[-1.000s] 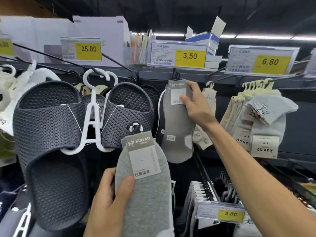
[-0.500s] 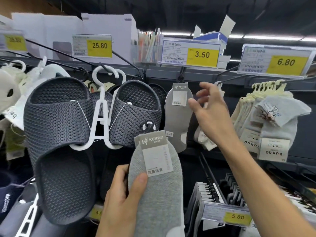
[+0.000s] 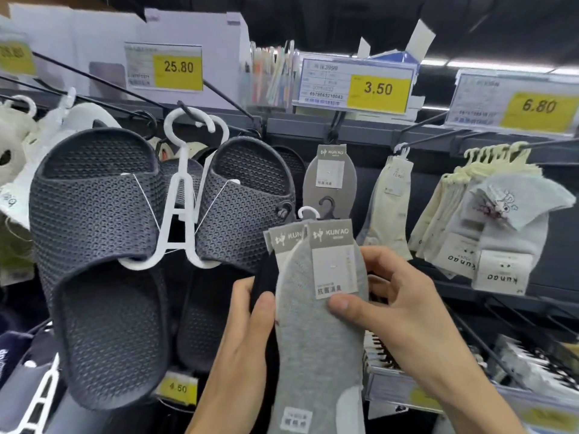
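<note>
I hold a bundle of flat sock packs in front of a shop rack. The front one is a grey sock pack (image 3: 316, 346) with a KUN'AO card label; behind it sit another labelled pack and a dark one. My left hand (image 3: 247, 349) grips the bundle from the left, thumb on the front. My right hand (image 3: 394, 305) pinches the grey pack from the right, thumb just below its label. One more grey sock pack (image 3: 329, 180) hangs on its hook under the 3.50 price tag (image 3: 377, 89).
A pair of dark perforated slippers (image 3: 100, 245) on a white hanger (image 3: 178, 208) hangs to the left. Cream and white socks (image 3: 488, 233) hang on hooks to the right under a 6.80 tag. Metal peg hooks stick out toward me, and lower racks hold more socks.
My right hand left the hanging sock pack on the rack and came down onto the grey pack in my left hand. The held bundle now shows more than one label.
</note>
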### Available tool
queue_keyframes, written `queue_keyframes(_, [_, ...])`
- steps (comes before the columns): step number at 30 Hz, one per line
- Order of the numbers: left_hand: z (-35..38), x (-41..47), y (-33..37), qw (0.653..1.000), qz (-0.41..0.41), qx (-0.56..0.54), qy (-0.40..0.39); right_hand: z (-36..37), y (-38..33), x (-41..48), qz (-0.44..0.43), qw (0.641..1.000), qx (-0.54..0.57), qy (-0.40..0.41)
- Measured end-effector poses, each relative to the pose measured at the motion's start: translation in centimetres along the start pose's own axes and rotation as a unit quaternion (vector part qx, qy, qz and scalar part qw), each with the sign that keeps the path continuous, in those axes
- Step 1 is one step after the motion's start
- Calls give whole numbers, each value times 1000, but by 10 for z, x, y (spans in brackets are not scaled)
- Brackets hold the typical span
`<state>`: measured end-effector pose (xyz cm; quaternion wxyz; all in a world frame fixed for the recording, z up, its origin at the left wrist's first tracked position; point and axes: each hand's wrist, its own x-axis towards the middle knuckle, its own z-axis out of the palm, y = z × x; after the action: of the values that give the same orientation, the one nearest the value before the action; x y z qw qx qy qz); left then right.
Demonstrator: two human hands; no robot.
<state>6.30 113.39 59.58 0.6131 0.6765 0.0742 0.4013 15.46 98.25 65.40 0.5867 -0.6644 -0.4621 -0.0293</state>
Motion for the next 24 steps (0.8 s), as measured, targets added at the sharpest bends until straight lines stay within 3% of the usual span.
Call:
queue_keyframes(7, [-6,1,-2,997,59,-27,39,-14,-6,4,2,993,118,-19])
queue_keyframes(10, [-12,1,-4,996,55,-43,55,-34,-11,29,-19,983,161,89])
queue_keyframes(12, [-16,1,-5,996,47,-53,48,-45,-9,55,-33,979,89,181])
queue_keyframes(15, [-16,0,-7,997,41,-63,29,-48,-1,97,-59,971,-50,225])
queue_keyframes(18, [-15,-1,-7,997,37,-66,21,-42,6,131,-65,970,-92,216])
queue_keyframes(24, [-19,-2,-6,996,35,-78,19,-29,22,162,-77,983,-77,145])
